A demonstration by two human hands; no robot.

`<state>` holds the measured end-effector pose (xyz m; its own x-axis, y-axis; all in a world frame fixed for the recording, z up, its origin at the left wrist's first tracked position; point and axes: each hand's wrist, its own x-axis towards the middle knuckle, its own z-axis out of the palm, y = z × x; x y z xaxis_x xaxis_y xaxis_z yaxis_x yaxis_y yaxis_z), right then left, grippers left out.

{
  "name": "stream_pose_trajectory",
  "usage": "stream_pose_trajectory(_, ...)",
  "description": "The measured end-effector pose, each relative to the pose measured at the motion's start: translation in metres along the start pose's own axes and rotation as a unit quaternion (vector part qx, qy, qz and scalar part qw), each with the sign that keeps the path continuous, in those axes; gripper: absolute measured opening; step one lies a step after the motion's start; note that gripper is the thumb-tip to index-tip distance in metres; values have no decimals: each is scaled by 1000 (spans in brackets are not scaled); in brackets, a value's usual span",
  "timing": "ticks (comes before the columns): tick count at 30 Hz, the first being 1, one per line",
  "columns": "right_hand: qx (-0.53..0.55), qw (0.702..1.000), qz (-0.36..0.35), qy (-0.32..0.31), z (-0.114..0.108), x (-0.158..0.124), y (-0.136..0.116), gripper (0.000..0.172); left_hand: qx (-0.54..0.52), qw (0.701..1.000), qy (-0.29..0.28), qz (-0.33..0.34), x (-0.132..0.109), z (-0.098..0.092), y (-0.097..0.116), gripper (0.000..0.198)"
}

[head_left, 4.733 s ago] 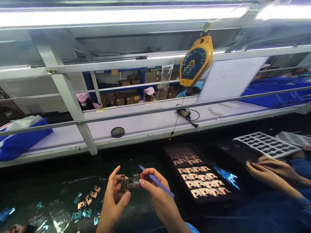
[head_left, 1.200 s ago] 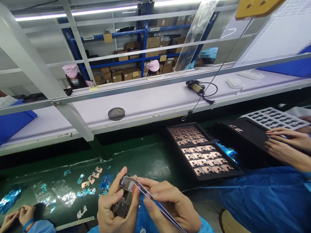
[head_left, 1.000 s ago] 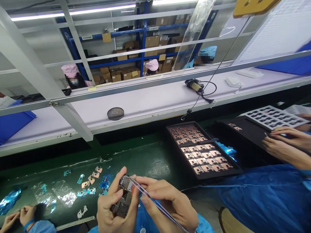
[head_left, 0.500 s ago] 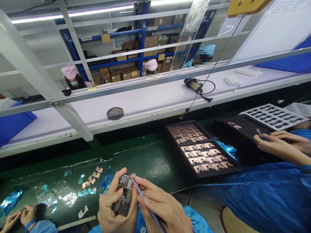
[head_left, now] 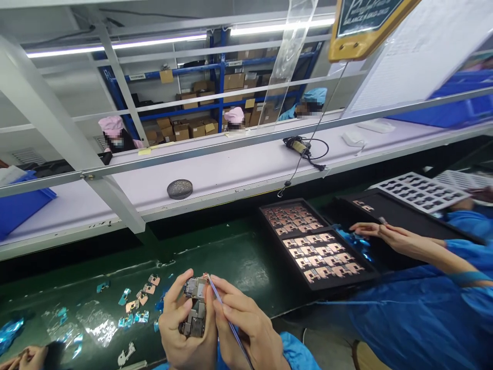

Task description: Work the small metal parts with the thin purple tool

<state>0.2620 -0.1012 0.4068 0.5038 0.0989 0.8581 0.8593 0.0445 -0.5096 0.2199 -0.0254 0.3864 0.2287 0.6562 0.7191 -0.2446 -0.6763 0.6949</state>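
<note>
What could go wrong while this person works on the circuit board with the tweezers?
The tweezers in the right hand could slip and scratch the circuit board. Held in the bare left hand, the board might also fall onto the loose metal pieces on the green work surface and be damaged.

Only "BALANCE" is legible, on the yellow spring balancer.

L hand: PCB | R hand: tweezers
</note>
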Motion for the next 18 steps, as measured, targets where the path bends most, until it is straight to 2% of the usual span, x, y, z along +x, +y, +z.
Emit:
stream_pose_trajectory(3,-8,999,17,39,4,-5,3,30,31,999,11,2,0,3,-3,40)
stream_pose_trajectory(6,26,997,57,34,8,-20,17,32,47,998,47,11,2,-1,-7,40)
stream_pose_trajectory(8,109,979,173,12,15,-37,37,22,27,997,54,-40,1,-8,-11,40)
stream_pose_trajectory(9,155,955,253,-3,21,-48,48,14,14,995,52,-86,1,-14,-13,39)
stream_pose_trajectory(10,192,914,356,-25,27,-59,60,11,-3,988,48,-143,0,-22,-16,36)
stream_pose_trajectory(11,207,881,422,-50,34,-71,70,15,-23,977,51,-205,-2,-31,-18,34)
stream_pose_trajectory(13,221,835,497,-85,44,-89,86,26,-70,939,71,-330,-4,-53,-24,34)
stream_pose_trajectory(14,225,824,511,-94,46,-94,92,29,-100,911,82,-392,-6,-65,-27,35)
stream_pose_trajectory(16,236,813,524,-93,47,-89,101,29,-159,847,108,-495,-10,-91,-33,38)
stream_pose_trajectory(18,251,818,514,-65,45,-67,112,27,-199,794,143,-557,-16,-115,-38,36)
